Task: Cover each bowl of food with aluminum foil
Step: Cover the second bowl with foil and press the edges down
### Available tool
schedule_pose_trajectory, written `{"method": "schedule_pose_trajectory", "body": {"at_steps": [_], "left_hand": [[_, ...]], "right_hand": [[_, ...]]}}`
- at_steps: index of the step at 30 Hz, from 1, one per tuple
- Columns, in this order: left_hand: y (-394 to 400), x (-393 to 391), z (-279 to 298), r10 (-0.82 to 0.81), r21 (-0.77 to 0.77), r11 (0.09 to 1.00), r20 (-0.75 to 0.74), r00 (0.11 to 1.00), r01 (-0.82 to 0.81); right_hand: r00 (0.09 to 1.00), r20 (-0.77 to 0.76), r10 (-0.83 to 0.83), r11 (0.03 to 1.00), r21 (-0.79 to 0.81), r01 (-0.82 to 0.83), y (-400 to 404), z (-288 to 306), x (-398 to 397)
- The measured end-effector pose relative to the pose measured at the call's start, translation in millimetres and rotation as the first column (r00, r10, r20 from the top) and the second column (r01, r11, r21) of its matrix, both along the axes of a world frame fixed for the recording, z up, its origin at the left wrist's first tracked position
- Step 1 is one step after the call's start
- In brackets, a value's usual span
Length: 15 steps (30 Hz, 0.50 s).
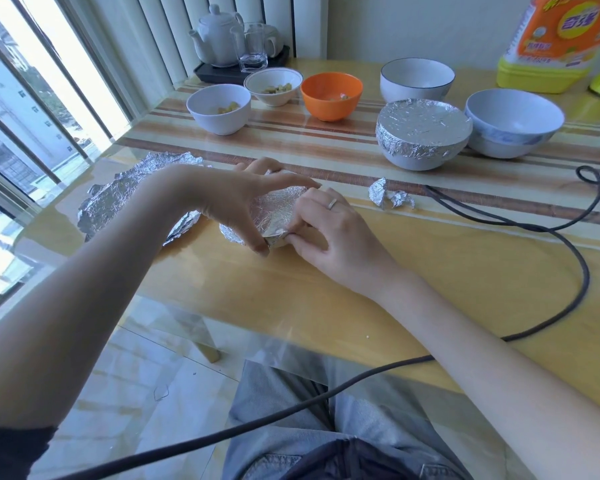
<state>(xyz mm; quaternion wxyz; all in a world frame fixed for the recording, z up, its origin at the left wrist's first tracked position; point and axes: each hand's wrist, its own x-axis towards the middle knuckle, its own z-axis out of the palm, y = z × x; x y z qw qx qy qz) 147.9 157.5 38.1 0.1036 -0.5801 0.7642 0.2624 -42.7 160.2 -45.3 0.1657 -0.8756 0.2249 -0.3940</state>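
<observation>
A small bowl wrapped in crinkled foil (274,211) sits on the table in front of me. My left hand (236,199) curls over its left side, thumb at the near rim. My right hand (323,226) pinches a foil flap at the near right edge of that bowl. A loose crumpled foil sheet (118,199) lies to the left. Farther back, a larger white bowl (421,133) is capped with foil. Uncovered bowls stand behind: two white ones with food (219,109) (273,85), an orange one (331,95), and two more white ones (417,79) (513,121).
Two foil scraps (390,195) lie right of my hands. A dark cable (568,244) loops across the table's right side and over my lap. A teapot and glass on a black tray (236,69) stand at the back, a yellow-orange bottle (551,39) at the back right.
</observation>
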Motion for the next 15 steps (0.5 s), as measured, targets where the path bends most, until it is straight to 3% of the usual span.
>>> {"method": "schedule_pose_trajectory", "body": {"at_steps": [3, 15], "left_hand": [[1.4, -1.3, -0.4, -0.005, -0.023, 1.000, 0.003, 1.000, 0.005], [2.1, -0.9, -1.7, 0.017, -0.018, 1.000, -0.043, 0.999, -0.018]], "right_hand": [[0.999, -0.025, 0.021, 0.999, 0.043, -0.020, -1.8, 2.9, -2.8], [0.999, 0.045, 0.020, 0.990, -0.142, -0.014, -2.3, -2.8, 6.3]]}}
